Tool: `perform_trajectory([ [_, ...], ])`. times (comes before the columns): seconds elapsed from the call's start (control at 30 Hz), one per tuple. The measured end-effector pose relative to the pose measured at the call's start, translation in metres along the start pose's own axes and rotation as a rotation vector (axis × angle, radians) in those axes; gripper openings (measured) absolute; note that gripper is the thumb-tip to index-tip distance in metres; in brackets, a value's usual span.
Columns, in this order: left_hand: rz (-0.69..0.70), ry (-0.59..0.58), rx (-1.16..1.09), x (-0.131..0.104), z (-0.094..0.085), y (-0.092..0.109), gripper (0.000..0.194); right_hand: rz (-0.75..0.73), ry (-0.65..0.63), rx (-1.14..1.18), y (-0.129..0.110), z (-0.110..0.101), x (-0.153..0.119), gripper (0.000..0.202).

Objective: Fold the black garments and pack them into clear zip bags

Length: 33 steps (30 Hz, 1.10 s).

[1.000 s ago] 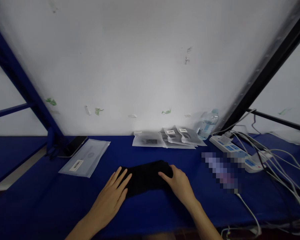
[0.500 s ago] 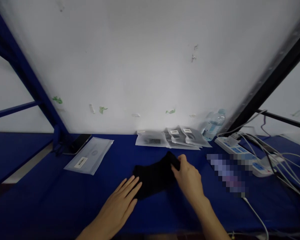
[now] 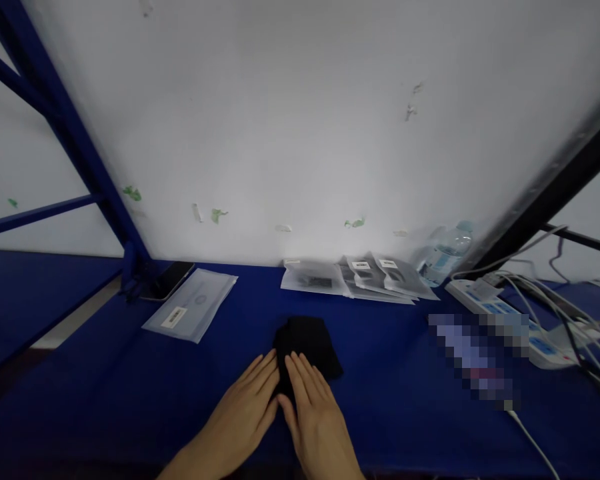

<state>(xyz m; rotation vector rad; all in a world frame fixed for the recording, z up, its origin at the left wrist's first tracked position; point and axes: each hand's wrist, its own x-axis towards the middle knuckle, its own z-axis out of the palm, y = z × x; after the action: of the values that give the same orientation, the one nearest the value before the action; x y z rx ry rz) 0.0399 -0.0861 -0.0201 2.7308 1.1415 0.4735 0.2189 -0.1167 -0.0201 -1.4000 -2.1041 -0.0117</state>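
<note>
A black cloth [image 3: 313,340] lies folded into a compact shape on the blue table [image 3: 390,413]. My left hand [image 3: 243,410] rests flat at the cloth's left edge, fingers stretched out. On the cloth's near part lies my right hand [image 3: 315,413], palm down, its fingers extended and its thumb close to the left hand. Neither hand grips anything. The fingers hide the near left part of the cloth.
Left of the cloth lies a labelled translucent zip bag [image 3: 193,307], beside a phone [image 3: 170,280]. Several filled bags [image 3: 315,277] lie along the wall, near a water bottle [image 3: 447,257]. To the right are a blurred-out device [image 3: 473,360], a power strip [image 3: 505,320] and cables.
My right hand has let go of the cloth's right end and moved left to lie flat on it. The cloth is now folded over and shorter. The view has shifted slightly.
</note>
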Motion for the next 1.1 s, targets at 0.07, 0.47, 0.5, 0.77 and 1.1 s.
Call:
perform_trajectory([
  [0.07,-0.058,0.016,0.006,-0.002,-0.003,0.001,0.056,0.008,-0.007,-0.002,0.004,0.006,-0.004,0.049],
  [0.47,-0.06,-0.048,-0.092,-0.008,-0.025,0.02,0.056,0.408,0.005,0.017,0.069,-0.02,0.04,0.057],
  [0.5,-0.056,-0.04,-0.098,-0.008,-0.025,0.021,0.055,0.448,-0.06,0.027,0.073,-0.017,0.045,0.06],
  [0.77,-0.419,0.173,-0.128,0.03,-0.05,-0.061,0.02,0.534,-0.282,0.091,0.062,-0.004,0.064,0.044],
  [1.1,-0.694,0.22,-0.195,0.058,-0.063,-0.165,0.024,0.524,-0.233,0.133,0.063,-0.002,0.059,0.04],
])
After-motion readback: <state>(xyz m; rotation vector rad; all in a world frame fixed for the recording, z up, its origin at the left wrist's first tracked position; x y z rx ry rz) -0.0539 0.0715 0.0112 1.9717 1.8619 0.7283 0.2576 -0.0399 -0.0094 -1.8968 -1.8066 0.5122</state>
